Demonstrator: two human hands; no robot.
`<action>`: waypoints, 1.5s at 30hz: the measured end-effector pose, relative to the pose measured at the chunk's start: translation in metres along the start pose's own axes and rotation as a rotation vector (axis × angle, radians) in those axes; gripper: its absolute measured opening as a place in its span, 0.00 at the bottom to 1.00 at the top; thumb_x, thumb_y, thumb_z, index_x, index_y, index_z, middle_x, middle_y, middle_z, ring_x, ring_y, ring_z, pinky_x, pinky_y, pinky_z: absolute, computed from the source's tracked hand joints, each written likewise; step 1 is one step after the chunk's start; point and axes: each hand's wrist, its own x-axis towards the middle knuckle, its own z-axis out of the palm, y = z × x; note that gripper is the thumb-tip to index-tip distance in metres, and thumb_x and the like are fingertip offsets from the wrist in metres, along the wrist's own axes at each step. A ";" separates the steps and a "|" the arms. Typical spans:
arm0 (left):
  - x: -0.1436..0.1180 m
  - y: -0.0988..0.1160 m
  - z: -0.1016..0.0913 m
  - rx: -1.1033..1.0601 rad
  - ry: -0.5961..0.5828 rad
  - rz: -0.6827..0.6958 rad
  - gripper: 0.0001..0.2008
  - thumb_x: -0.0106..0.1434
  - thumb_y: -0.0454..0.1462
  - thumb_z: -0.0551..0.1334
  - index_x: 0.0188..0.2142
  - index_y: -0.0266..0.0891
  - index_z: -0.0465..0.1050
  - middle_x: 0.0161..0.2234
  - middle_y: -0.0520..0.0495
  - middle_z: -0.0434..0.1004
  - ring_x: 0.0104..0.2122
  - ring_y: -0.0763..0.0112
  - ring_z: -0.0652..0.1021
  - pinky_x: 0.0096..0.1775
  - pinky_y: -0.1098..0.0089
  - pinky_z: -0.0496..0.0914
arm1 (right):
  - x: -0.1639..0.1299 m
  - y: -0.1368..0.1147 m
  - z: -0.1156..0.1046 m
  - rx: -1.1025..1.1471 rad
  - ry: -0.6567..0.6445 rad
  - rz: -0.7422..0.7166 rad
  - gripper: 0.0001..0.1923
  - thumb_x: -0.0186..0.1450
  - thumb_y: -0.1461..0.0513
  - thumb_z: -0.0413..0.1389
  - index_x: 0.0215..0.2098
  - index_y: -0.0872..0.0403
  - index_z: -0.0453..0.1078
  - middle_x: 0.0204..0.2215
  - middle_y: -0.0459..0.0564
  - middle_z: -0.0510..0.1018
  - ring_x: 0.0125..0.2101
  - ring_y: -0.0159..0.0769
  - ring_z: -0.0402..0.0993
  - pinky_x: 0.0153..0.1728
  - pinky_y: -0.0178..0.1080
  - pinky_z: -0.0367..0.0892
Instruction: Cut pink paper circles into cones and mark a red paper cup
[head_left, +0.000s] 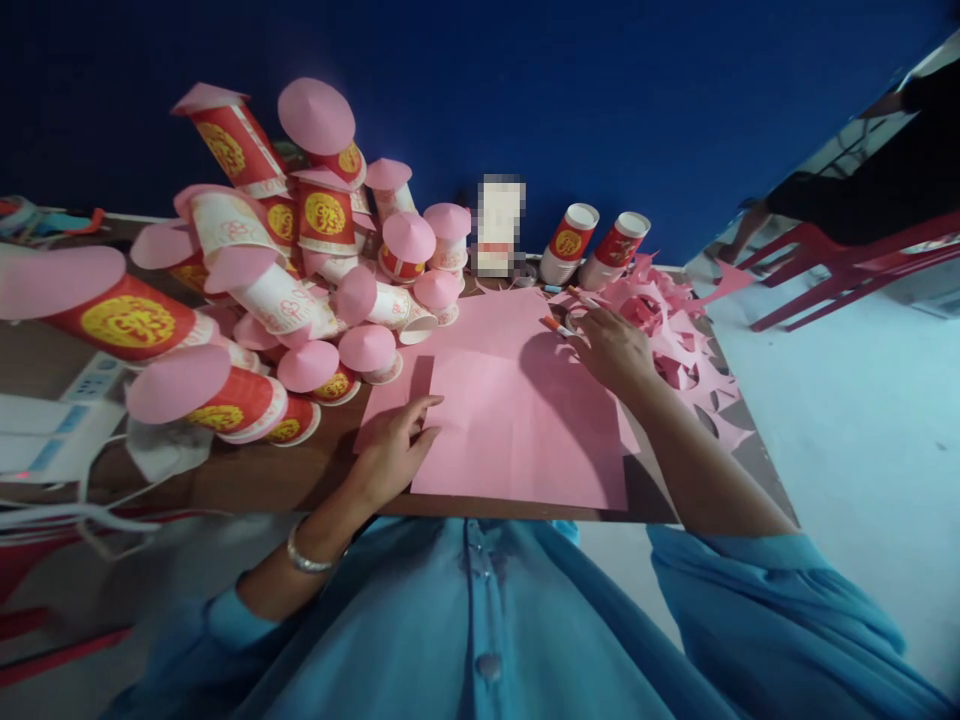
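A sheet of pink paper (517, 430) lies before me on top of more pink paper (487, 315). My left hand (394, 450) rests at its left edge, open, with thumb and forefinger apart. Beyond the sheet's upper right corner is my right hand (619, 350), its fingers spread and reaching down. Right by its fingertips are an orange-capped marker (556, 327) and a small pale ring (576, 318), partly covered by the fingers. I cannot make out a firm hold on either.
Red and white paper cups (326, 215) with pink paper cones crowd the left. Two stacks of cups (570, 240) stand at the back, beside pink paper scraps (675, 330). A white box (45, 435) and cables lie left; a red chair (862, 260) with a person stands right.
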 end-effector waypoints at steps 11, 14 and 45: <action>0.004 -0.005 -0.008 0.219 0.026 -0.012 0.20 0.67 0.37 0.65 0.58 0.38 0.76 0.26 0.54 0.75 0.27 0.68 0.77 0.37 0.69 0.73 | -0.086 -0.069 0.017 0.192 -0.021 -0.377 0.18 0.76 0.62 0.57 0.62 0.56 0.72 0.64 0.59 0.78 0.63 0.50 0.74 0.57 0.50 0.75; 0.003 0.004 -0.010 0.389 -0.038 -0.071 0.20 0.69 0.38 0.65 0.60 0.40 0.76 0.34 0.48 0.83 0.34 0.63 0.83 0.42 0.66 0.75 | -0.089 -0.064 0.027 0.268 -0.003 -0.402 0.20 0.76 0.63 0.56 0.65 0.55 0.70 0.65 0.58 0.77 0.64 0.50 0.73 0.60 0.51 0.74; -0.009 0.012 -0.004 0.615 0.028 0.290 0.14 0.74 0.39 0.62 0.56 0.42 0.77 0.46 0.46 0.85 0.42 0.61 0.85 0.44 0.62 0.77 | 0.021 0.044 0.024 -0.072 -0.140 0.054 0.23 0.74 0.60 0.50 0.63 0.55 0.74 0.53 0.63 0.82 0.53 0.55 0.73 0.53 0.51 0.66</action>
